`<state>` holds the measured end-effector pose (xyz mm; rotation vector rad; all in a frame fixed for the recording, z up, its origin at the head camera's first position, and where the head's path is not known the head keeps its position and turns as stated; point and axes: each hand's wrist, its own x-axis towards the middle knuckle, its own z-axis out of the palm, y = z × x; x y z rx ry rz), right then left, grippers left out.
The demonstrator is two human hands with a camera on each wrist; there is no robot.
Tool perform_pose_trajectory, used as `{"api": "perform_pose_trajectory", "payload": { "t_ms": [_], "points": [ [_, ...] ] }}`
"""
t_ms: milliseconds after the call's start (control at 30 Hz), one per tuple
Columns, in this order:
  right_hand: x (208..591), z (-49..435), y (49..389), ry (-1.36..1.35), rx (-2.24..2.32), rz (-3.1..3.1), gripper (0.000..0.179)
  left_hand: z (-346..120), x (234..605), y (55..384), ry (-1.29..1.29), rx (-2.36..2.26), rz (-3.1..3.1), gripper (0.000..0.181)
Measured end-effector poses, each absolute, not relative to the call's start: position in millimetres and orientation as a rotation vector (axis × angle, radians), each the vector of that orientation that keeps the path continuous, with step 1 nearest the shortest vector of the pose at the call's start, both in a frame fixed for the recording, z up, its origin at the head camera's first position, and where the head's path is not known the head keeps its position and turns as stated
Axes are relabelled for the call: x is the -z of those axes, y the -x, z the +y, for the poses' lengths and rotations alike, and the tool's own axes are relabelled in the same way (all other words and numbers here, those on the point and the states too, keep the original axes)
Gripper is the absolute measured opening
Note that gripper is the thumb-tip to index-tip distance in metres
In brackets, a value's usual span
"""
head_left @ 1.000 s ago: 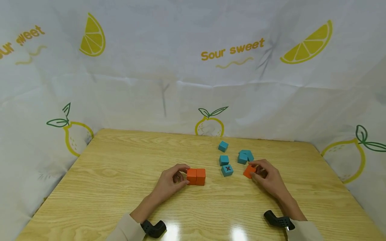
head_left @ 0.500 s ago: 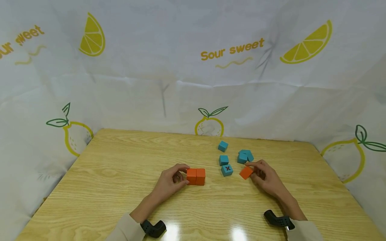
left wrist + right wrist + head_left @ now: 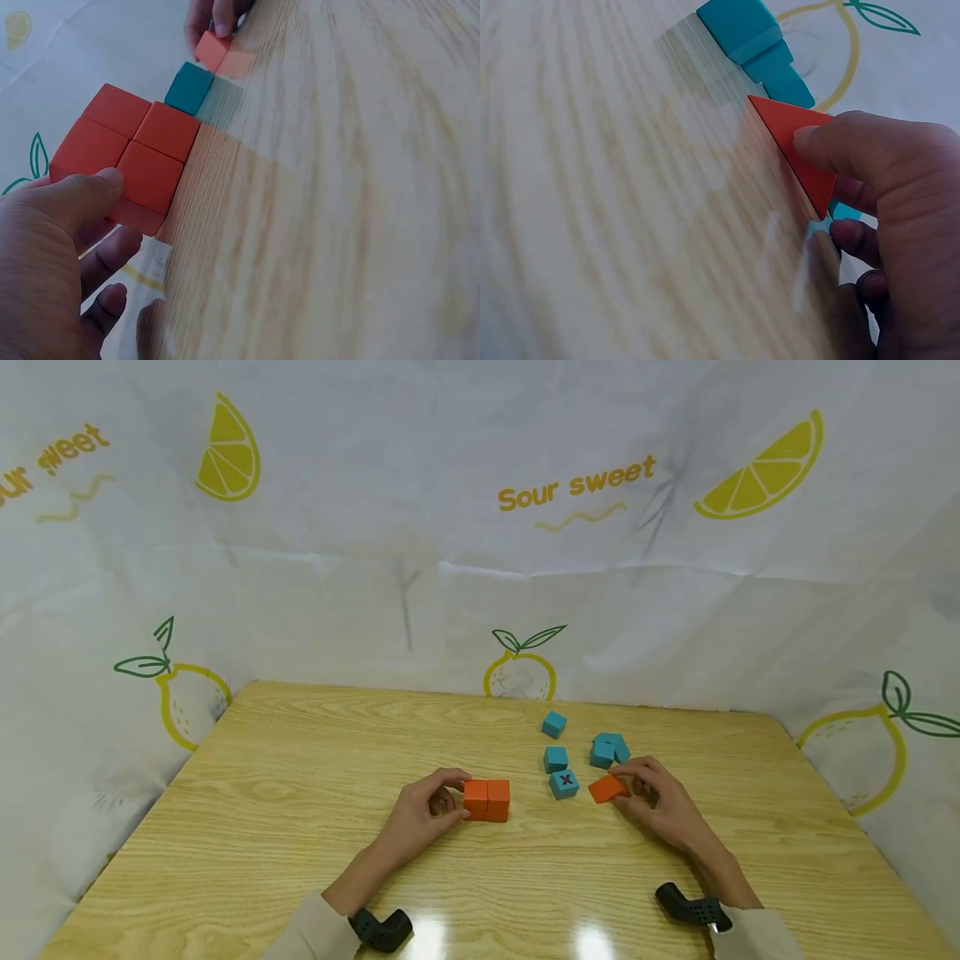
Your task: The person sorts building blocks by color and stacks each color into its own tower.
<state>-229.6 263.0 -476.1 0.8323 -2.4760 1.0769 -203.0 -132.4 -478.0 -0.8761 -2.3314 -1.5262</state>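
Note:
Several orange cubes (image 3: 498,793) stand pressed together in a block two wide and two high. My left hand (image 3: 426,810) pinches the block's left side, thumb on the near face and index finger behind; the left wrist view shows the thumb across the lower cubes (image 3: 150,177). To the right, my right hand (image 3: 666,806) pinches an orange triangular block (image 3: 799,146) between thumb and index finger. Its triangular face is turned to the right wrist camera, with the long edge close along the table. A gap with a teal cube marked X (image 3: 564,784) separates the two orange groups.
Behind the marked cube are a teal cube (image 3: 556,759) and another teal cube (image 3: 554,724) farther back. Beyond my right fingers sit teal pieces (image 3: 603,754) in a small cluster. A white printed cloth (image 3: 360,602) hangs behind the wooden table (image 3: 315,743).
The orange triangular block in my right hand has shifted a little left and turned in the fingers, from one corner up to lying flatter. The left hand and the cubes stay put.

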Motion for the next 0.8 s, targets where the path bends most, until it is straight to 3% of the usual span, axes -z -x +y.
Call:
{"api": "perform_pose_trajectory", "payload": {
  "t_ms": [800],
  "points": [
    [475.5, 265.5, 227.3, -0.657, -1.142, -2.585, 0.035, -131.7, 476.7, 203.1, 0.896, 1.509, -2.324, 0.044]
  ]
}}
